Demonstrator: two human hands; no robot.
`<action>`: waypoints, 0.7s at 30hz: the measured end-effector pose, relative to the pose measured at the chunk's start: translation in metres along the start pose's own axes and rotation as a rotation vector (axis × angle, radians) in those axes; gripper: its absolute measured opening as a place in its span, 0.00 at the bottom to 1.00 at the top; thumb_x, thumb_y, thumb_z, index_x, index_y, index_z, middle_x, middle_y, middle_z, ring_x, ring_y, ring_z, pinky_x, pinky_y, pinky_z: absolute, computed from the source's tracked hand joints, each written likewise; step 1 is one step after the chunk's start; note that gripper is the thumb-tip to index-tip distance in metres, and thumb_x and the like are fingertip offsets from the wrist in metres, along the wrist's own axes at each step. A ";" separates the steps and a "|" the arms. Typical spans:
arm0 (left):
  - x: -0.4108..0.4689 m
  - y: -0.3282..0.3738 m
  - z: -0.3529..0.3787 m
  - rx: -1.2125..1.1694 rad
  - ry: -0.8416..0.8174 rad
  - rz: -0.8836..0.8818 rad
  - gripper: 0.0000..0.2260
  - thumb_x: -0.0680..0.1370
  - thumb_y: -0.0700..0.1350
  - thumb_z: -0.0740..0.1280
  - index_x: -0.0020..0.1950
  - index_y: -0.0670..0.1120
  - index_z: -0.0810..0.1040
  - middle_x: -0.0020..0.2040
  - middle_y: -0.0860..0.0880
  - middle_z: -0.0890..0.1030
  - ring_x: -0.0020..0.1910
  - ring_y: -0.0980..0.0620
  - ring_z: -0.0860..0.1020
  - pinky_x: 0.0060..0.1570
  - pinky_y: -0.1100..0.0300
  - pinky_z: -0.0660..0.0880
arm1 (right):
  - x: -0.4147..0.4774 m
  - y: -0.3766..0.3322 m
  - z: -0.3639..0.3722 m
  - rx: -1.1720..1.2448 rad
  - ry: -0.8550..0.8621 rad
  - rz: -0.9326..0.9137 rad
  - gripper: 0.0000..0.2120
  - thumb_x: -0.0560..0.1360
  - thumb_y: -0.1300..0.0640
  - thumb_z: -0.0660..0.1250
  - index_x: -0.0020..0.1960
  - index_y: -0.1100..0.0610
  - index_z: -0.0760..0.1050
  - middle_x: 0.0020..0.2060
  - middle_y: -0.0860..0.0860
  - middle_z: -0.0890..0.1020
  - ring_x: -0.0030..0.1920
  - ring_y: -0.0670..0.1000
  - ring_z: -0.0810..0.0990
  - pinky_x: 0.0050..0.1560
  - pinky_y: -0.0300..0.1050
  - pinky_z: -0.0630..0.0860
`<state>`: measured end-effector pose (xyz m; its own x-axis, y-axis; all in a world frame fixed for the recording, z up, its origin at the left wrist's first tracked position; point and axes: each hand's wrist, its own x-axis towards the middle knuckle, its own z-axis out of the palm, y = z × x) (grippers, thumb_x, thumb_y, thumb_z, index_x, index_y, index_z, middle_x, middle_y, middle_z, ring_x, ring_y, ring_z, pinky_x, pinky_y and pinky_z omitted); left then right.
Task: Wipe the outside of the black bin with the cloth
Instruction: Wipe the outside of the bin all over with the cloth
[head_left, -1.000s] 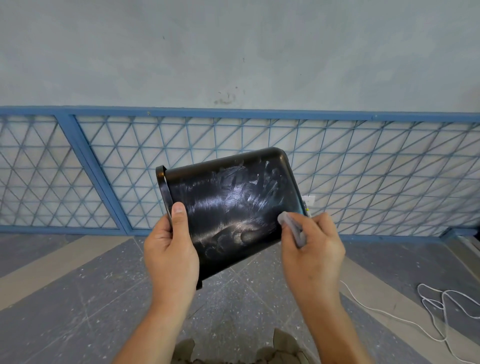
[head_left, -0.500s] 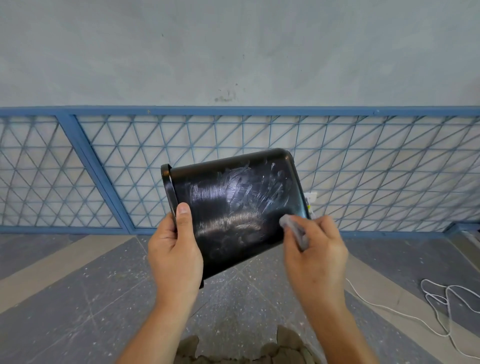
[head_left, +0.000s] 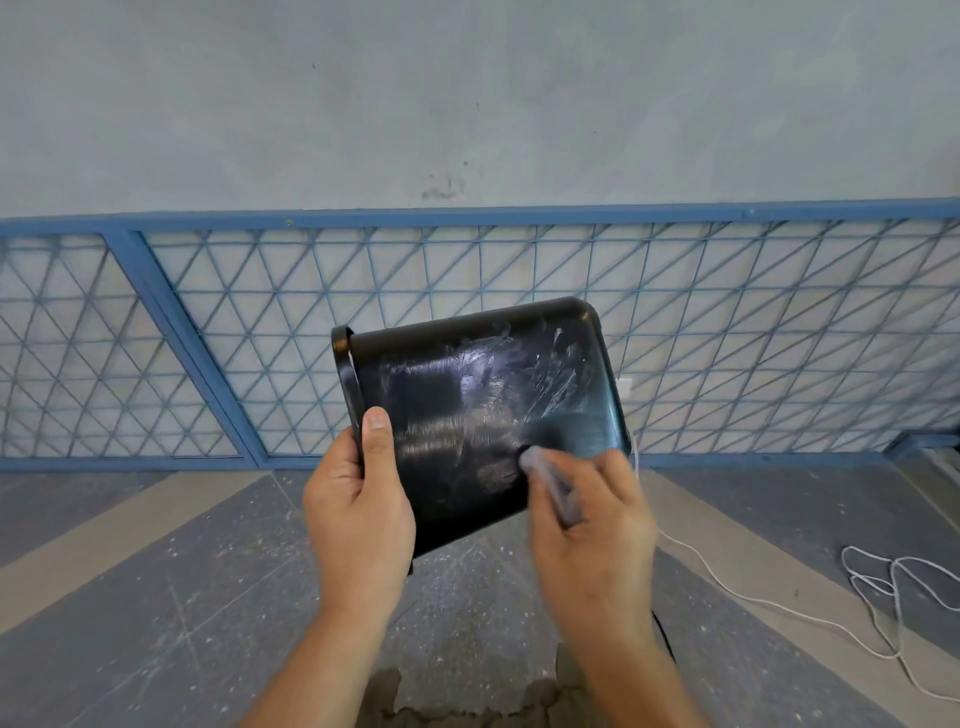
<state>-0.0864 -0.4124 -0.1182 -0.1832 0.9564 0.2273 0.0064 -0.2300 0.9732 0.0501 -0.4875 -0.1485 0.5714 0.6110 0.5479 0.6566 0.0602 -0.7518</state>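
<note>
We see the black bin held up in the middle of the frame, turned on its side, with its rolled rim toward the left and its closed base toward the right. It is glossy, smooth plastic with rounded corners. Whitish, streaky smears cross the upper right part of its wall, while the lower part shines with fine parallel lines.

The left hand grips the bin at the rim end. Its thumb lies flat along the outer wall just beside the rim, and the other fingers are hidden behind the bin.

The right hand is blurred. Its fingers are curled tightly around a small, bunched grey cloth, which touches the bin's wall low on the right side.

Behind the bin, a blue metal grille of thin bars crossing in triangles runs across the middle of the frame, inside a thicker blue frame. Above it is a rough, pale grey plaster wall with a few dark marks.

The speckled stone floor fills the lower part of the frame in dark grey and tan bands. A thin white cable lies in loops at the lower right.
</note>
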 end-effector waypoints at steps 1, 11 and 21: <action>-0.001 0.001 -0.002 0.012 -0.010 0.008 0.16 0.83 0.60 0.60 0.45 0.55 0.83 0.40 0.58 0.86 0.41 0.62 0.82 0.39 0.70 0.77 | 0.005 0.007 -0.006 -0.002 0.048 0.038 0.10 0.76 0.57 0.75 0.56 0.49 0.85 0.42 0.43 0.74 0.42 0.44 0.77 0.40 0.32 0.75; -0.005 -0.001 -0.007 0.030 -0.015 -0.016 0.19 0.81 0.63 0.58 0.48 0.54 0.83 0.44 0.57 0.86 0.44 0.58 0.83 0.45 0.57 0.79 | 0.037 0.017 -0.017 -0.108 0.253 0.097 0.07 0.75 0.61 0.75 0.53 0.59 0.83 0.43 0.49 0.75 0.39 0.39 0.74 0.44 0.20 0.66; -0.008 0.001 0.005 0.057 -0.013 0.010 0.17 0.85 0.58 0.58 0.46 0.53 0.82 0.40 0.58 0.86 0.41 0.60 0.83 0.37 0.67 0.77 | 0.008 -0.016 0.011 -0.030 0.073 -0.021 0.11 0.76 0.58 0.74 0.57 0.56 0.82 0.46 0.46 0.73 0.42 0.43 0.74 0.40 0.35 0.77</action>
<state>-0.0806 -0.4190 -0.1190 -0.1705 0.9564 0.2371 0.0643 -0.2293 0.9712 0.0386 -0.4752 -0.1361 0.5909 0.5503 0.5899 0.6828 0.0482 -0.7290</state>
